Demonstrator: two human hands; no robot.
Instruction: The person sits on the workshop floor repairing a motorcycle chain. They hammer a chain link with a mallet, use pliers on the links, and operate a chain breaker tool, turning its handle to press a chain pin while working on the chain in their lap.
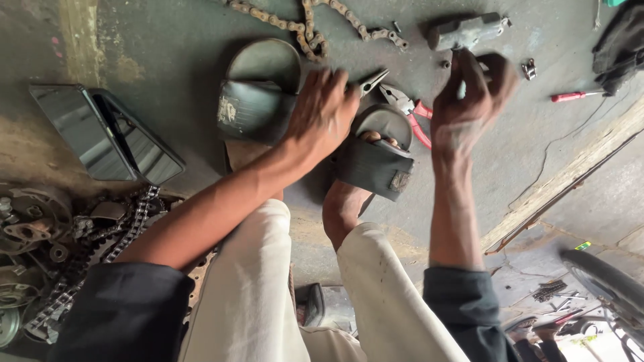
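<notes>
Right, head view looks down over the person's knees at a grimy concrete floor (168, 40). Left hand (322, 110) is low over the floor between the two sandals, fingers curled onto the handle end of small needle-nose pliers (371, 83); the jaws stick out past the fingertips, pointing up-right. Looks like a light pinch on the pliers, not a full fist. Right hand (469, 100) is raised just beside a dark grey metal part (466, 31) on the floor, fingers bent together around something small; motion blur there, so I cannot tell what it pinches or whether it touches the part. Red-handled pliers (412, 114) lie on the floor between the hands, partly under the right sandal's toe. Both feet in dark slide sandals: left sandal (258, 100), right sandal (376, 157). Rusty chain (308, 27) lies looped at the top, just beyond the left sandal. Red screwdriver (570, 96) is well off to the right, near a black cloth (620, 47) at the edge. Black glossy panel (107, 134) lies on the left; below it a pile of greasy engine parts (40, 234) with a second chain (127, 228) draped across. Wheel rim (604, 281) shows bottom right.
</notes>
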